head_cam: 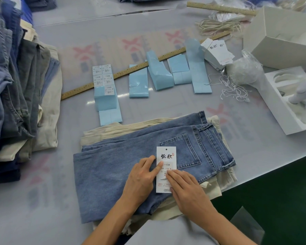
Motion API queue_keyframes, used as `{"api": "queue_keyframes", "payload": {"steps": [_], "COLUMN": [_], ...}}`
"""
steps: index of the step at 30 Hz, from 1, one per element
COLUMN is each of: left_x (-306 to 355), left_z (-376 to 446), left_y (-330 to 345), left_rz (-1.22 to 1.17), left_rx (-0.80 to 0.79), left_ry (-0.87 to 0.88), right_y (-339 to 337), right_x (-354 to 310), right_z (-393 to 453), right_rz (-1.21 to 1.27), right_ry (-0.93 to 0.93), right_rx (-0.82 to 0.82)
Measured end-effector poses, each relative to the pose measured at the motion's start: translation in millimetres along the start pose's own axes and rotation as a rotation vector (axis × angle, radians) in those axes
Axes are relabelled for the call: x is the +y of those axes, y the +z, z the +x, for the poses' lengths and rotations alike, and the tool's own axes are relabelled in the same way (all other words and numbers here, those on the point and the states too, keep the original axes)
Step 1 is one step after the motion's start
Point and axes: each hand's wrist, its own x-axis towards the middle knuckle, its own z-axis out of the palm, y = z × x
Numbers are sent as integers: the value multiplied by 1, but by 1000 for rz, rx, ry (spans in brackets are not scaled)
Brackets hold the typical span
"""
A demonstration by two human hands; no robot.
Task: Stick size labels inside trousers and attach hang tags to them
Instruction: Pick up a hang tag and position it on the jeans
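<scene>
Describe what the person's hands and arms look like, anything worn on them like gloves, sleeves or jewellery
Both are bare. The left hand and right hand wear no gloves, and no rings, watch or bracelet show. The forearms are uncovered right down to the bottom edge of the picture, so no sleeves are in view. Fingernails look short and plain.

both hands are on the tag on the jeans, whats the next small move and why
Probably finish smoothing the size sticker flat with the fingertips. Both hands, left and right, press the hang tag on the blue jeans, and the tag's hole at the top has no string through it yet.
</scene>
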Motion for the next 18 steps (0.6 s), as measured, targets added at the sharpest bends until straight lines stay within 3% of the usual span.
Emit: {"api": "queue_keyframes", "payload": {"steps": [7, 10, 16, 18], "left_x": [1, 0, 0, 1], "left_z": [0, -1, 0, 2], "left_y": [-1, 1, 1, 0], "left_rz": [-24, -29, -31, -50], "left_rx": [-6, 10, 0, -8], "left_ry": [-21, -17, -10, -31], "right_y": [-8, -15, -9, -9], "right_x": [6, 2, -30, -32], "right_z": [-17, -11, -2, -16], "right_rz": [64, 133, -121, -114], "right_ry": [-23, 60, -8, -47], "right_rx": [22, 97, -143, -131]}}
